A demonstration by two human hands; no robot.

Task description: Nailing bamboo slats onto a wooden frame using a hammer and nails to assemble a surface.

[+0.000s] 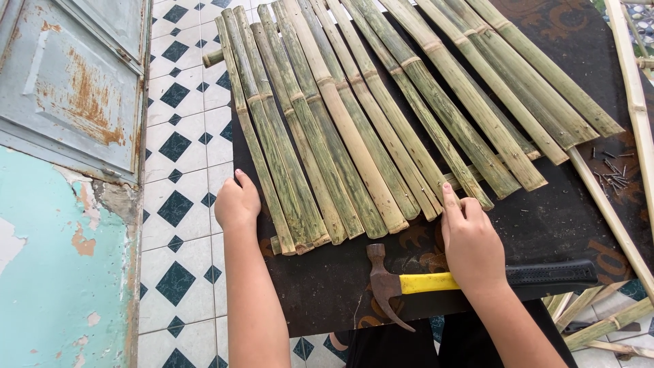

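Patterned tile floor (184, 204) and a rusty grey door (75, 82) to the left. Dark board (545, 225) carries fanned bamboo slats (361, 116). Left hand (237, 202) at the board's left edge, fingers curled against the outermost slat. Right hand (470, 242) presses slat ends, fingers together. Claw hammer (436, 281) on the near edge, nails (613, 174) right.

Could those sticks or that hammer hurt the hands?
Maybe. The right hand has a finger at the cut ends of the bamboo strips, which may give splinters. The left hand presses the outer strip's edge and could get scraped. The hammer lies under the right wrist, and loose nails sit close by, so a careless reach might get pricked.
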